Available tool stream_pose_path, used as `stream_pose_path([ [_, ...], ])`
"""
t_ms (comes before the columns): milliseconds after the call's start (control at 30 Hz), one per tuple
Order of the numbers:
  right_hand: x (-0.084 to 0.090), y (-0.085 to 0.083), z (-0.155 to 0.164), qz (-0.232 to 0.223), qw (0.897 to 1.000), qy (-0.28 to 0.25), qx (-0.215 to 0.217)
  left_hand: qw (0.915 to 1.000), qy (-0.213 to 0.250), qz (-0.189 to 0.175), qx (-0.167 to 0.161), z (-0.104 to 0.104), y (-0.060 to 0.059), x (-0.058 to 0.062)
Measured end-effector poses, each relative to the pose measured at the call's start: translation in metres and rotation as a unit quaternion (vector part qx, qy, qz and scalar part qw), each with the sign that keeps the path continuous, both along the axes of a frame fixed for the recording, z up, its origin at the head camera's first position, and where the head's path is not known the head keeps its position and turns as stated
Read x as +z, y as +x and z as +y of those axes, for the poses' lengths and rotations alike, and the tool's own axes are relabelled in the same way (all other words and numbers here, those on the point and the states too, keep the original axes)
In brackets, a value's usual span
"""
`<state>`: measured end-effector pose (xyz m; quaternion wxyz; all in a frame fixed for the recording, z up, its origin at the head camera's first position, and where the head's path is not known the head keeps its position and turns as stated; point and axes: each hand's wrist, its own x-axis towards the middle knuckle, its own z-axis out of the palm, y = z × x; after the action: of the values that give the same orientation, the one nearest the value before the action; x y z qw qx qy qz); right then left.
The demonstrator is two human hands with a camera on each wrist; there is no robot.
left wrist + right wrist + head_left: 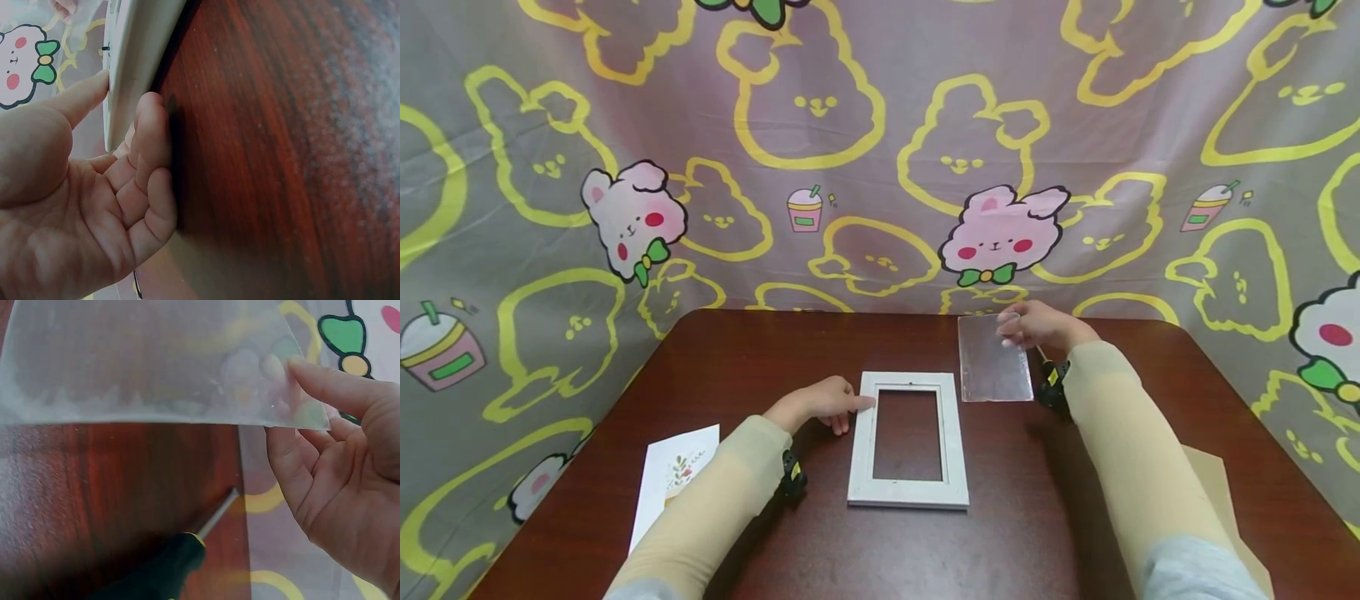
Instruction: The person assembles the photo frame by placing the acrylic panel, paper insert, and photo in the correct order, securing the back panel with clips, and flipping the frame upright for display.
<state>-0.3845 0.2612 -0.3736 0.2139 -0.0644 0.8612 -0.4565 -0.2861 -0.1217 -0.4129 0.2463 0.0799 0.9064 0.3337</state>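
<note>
In the head view a white picture frame (957, 442) with an open centre lies on the brown table. At its upper left side, my left hand (825, 402) holds the edge. The left wrist view shows the thumb (87, 97) on the face of the frame (128, 69) and the fingers curled by its outer side, close to the tabletop. My right hand (1037, 325) pinches a clear plastic sheet (996, 362) by its upper right corner. In the right wrist view the thumb lies over the sheet (125, 362), with fingers behind it, partly visible through it.
A screwdriver (169, 565) with a dark handle lies beneath the right wrist. A white card (673, 467) with a printed plant lies at the left, partly behind the left forearm. Brown board (1213, 479) shows beside the right forearm. A patterned curtain (880, 167) hangs behind the table.
</note>
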Motion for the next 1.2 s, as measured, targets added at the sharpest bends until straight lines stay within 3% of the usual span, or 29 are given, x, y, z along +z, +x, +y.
stream_pose_path([
  [700,0.033,0.010,0.001,0.026,0.998,-0.057,-0.010,1.0000,-0.006,0.006,0.001,-0.001,-0.001,0.000],
  [1033,0.034,0.021,-0.020,0.012,0.995,-0.095,0.017,0.9997,0.019,-0.015,0.000,-0.002,-0.004,-0.002],
  [1200,0.033,0.030,-0.041,0.023,0.996,-0.073,0.041,0.9989,0.036,-0.029,0.002,-0.002,-0.006,-0.003],
])
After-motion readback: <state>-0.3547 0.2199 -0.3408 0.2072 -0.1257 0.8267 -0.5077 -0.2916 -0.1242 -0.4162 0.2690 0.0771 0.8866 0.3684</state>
